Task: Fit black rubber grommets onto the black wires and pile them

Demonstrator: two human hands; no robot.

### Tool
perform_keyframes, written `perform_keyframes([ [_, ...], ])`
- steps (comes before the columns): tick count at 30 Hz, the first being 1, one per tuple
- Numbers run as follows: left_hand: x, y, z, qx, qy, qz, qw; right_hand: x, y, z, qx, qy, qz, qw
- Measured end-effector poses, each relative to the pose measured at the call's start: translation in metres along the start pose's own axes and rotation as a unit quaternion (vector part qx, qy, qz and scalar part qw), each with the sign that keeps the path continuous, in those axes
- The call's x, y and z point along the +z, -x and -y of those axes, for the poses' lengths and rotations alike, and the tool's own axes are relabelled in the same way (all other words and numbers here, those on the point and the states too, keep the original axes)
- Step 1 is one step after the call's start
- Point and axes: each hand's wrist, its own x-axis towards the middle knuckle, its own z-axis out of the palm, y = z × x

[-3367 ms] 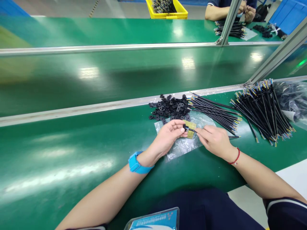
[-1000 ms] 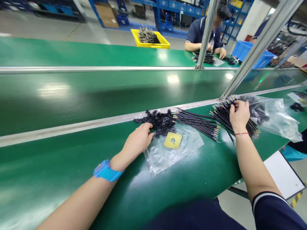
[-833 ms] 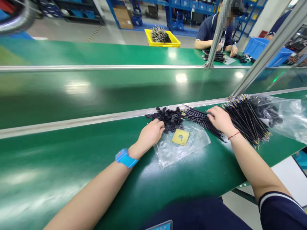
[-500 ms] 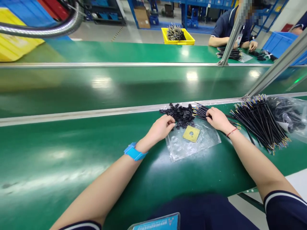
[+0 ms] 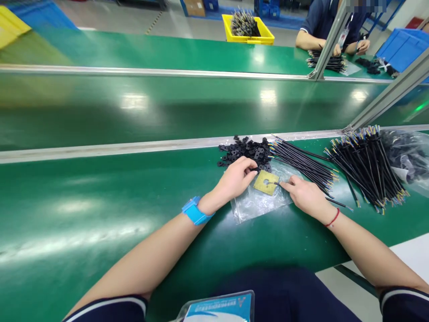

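Note:
My left hand (image 5: 239, 176) pinches a small black plastic piece (image 5: 255, 169) beside the pile of similar black pieces (image 5: 246, 150). Between thumb and fingers of my right hand (image 5: 304, 194) is a black cable (image 5: 338, 204); one end points left over a yellow square plate (image 5: 264, 184) with a hole, and the other sticks out past my wrist. The plate lies on a clear plastic bag (image 5: 248, 208). Just beyond my right hand is a loose bundle of black cables (image 5: 301, 163) with coloured wire ends.
A larger stack of black cables (image 5: 368, 167) lies to the right, next to a clear bag of dark parts (image 5: 407, 154). A metal post (image 5: 378, 100) slants up from the rail (image 5: 150, 146). Across the line, a co-worker (image 5: 321, 33) handles cables near a yellow bin (image 5: 250, 39).
My right hand has drawn a cable from the bundle and brought it left and nearer to the plate. My left hand has moved right from the pile's edge, now with a black piece.

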Motion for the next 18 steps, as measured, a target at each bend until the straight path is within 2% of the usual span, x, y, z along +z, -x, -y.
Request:
perform_keyframes([
  [3, 0.007, 0.001, -0.008, -0.02, 0.12, 0.016, 0.992, -0.003, -0.005, 0.005, 0.009, 0.023, 0.003, 1.0],
  [5, 0.014, 0.001, -0.009, -0.052, 0.216, 0.013, 0.975, -0.009, -0.008, 0.002, 0.009, -0.01, 0.006, 1.0],
  [8, 0.02, 0.003, -0.007, -0.11, 0.357, -0.002, 0.928, -0.017, -0.008, -0.007, 0.022, -0.132, -0.034, 0.99],
  [11, 0.02, 0.008, -0.008, -0.156, 0.472, 0.017, 0.868, -0.019, -0.005, -0.011, 0.005, -0.258, -0.103, 0.961],
  [14, 0.015, 0.011, -0.013, -0.178, 0.538, 0.044, 0.823, -0.016, -0.002, -0.007, -0.012, -0.299, -0.146, 0.943],
  [16, 0.012, 0.011, -0.015, -0.18, 0.545, 0.057, 0.817, -0.013, -0.002, -0.004, -0.005, -0.303, -0.159, 0.94],
  [18, 0.011, 0.011, -0.014, -0.174, 0.534, 0.062, 0.825, -0.01, -0.002, -0.003, 0.004, -0.313, -0.164, 0.935],
])
